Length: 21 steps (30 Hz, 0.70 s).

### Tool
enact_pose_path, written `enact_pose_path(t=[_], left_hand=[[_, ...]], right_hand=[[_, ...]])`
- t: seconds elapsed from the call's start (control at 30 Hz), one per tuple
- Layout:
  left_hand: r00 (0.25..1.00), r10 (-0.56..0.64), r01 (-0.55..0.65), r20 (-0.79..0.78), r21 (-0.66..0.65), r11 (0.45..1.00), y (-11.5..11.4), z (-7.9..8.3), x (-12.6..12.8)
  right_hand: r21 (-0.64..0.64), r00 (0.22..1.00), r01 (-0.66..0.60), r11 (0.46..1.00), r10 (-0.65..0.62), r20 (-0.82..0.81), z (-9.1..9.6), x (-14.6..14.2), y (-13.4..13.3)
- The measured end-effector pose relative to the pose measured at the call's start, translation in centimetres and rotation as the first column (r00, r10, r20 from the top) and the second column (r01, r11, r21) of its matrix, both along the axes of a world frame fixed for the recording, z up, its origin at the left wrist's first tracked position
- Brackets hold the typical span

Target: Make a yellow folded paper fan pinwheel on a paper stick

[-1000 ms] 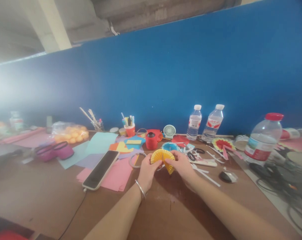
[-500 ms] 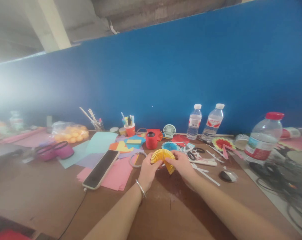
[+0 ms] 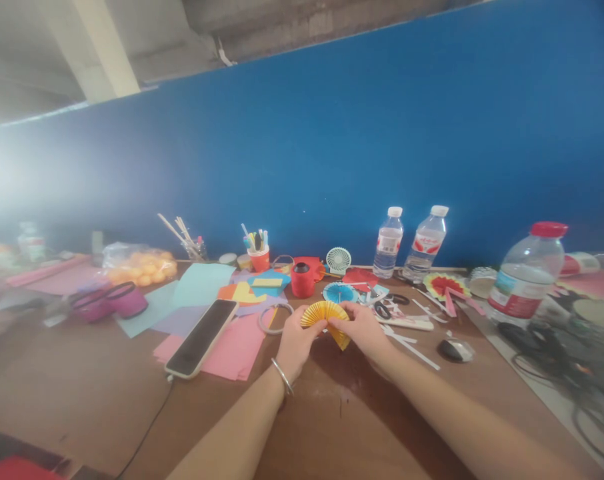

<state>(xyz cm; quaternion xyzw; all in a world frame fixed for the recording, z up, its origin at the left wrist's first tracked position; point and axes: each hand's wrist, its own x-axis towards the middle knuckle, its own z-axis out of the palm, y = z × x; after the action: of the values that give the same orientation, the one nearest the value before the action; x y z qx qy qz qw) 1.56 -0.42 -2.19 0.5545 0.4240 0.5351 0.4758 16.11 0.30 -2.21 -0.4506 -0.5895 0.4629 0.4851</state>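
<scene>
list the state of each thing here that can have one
yellow pleated paper: held, partly fanned out
left hand: pinching the paper
right hand: pinching it too
phone: face up, screen dark
blue pleated paper: spread open
red cup: upright, holding pens
large bottle: red cap on
white fan: standing, cannot tell whether running

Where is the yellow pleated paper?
In the head view's lower half, just right of centre: the left hand and right hand hold the yellow pleated paper in front of the blue paper disc.
</scene>
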Motion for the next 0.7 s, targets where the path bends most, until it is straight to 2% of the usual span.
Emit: enact_pose_path(t=[0.3,0.4,0.53,0.7], left_hand=[[0.999,0.035,-0.034,-0.042,0.007,0.999,0.05,0.22,-0.31],[0.998,0.041,-0.040,-0.049,0.018,0.999,0.12,0.02,-0.35],[1.000,0.018,-0.018,0.011,-0.021,1.000,0.06,-0.19,-0.24],[0.998,0.012,-0.009,0.059,-0.054,0.999,0.07,-0.29,-0.23]], right_hand=[[0.039,1.000,-0.029,0.999,0.029,0.008,0.06,0.13,0.19],[0.078,0.998,-0.023,0.997,0.018,0.061,0.29,0.12,-0.01],[0.133,0.991,0.024,0.991,-0.042,0.130,0.63,0.11,-0.21],[0.127,0.995,0.061,0.990,-0.070,0.068,0.24,0.13,0.14]])
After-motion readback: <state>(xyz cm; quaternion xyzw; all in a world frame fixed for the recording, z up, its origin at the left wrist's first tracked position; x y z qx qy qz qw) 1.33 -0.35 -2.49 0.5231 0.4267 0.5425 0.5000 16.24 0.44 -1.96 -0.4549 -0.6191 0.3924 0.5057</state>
